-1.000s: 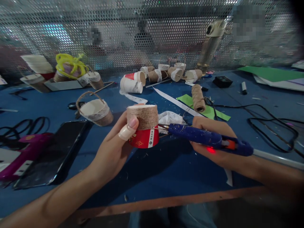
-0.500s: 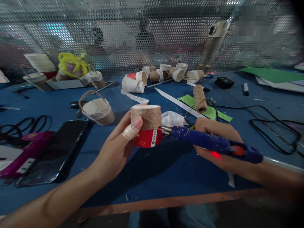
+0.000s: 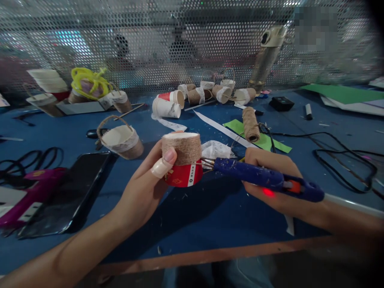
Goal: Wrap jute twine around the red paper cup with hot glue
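My left hand is closed around a red paper cup, held upside down or tilted above the table. Brown twine winds round the cup's upper part, and red printed paper shows below it. A bandage-like band circles the left thumb. In my right hand is a blue hot glue gun with its red light lit. Its metal nozzle touches or nearly touches the cup's right side, at the lower edge of the twine. Behind the right hand lies a twine spool.
A finished-looking twine basket stands left of the cup. Further left are a black phone and a magenta glue gun. White lace, green paper and a black cable lie about. Several small baskets sit near the mesh panel.
The view has shifted slightly, so both hands, cup and glue gun appear a little further left. The nozzle stays at the cup's right side and both grips hold.
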A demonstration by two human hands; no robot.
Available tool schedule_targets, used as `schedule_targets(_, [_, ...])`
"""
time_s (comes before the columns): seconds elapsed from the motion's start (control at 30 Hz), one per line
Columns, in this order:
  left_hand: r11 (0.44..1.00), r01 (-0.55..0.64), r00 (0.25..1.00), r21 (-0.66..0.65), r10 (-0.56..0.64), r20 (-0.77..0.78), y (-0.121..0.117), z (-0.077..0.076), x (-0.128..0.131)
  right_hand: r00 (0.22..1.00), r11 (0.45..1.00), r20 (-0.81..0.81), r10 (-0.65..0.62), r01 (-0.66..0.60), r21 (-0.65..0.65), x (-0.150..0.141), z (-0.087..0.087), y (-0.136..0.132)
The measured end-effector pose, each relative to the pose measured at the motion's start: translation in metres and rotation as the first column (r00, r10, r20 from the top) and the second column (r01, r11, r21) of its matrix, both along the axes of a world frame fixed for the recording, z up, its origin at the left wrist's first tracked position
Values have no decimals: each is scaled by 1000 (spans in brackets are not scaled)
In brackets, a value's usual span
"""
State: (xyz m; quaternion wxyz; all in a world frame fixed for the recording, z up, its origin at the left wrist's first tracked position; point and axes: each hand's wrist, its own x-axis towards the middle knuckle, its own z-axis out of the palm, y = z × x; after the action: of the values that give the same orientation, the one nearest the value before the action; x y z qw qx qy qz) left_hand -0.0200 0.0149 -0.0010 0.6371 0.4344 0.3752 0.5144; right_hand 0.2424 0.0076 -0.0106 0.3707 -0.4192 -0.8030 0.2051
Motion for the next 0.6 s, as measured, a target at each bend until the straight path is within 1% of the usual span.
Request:
schedule_targets(0.1, [1000,-17,999,-19,17,-38,0,1,2,1000,1000,4,22,-22,-16,-1,2,-1])
schedule_targets(0.27, [1000,10,999,-11,-10,-36,1,1,3,998,998,-26,65,-65,28,-3,4,-3])
schedule_targets(0.33, [1000,8,999,-13,-8,-33,1,1,2,998,998,-22,55,-55,16,-3,3,-2])
schedule_targets(0.47, [1000,-21,999,-13,21,-25,1,2,1,1000,1000,-8,-10,10,-10,-1,2,-1])
schedule_targets(0.6, [1000,-19,999,-12,18,-44,0,2,1,1000,1000,0,17,-17,-13,0,2,0])
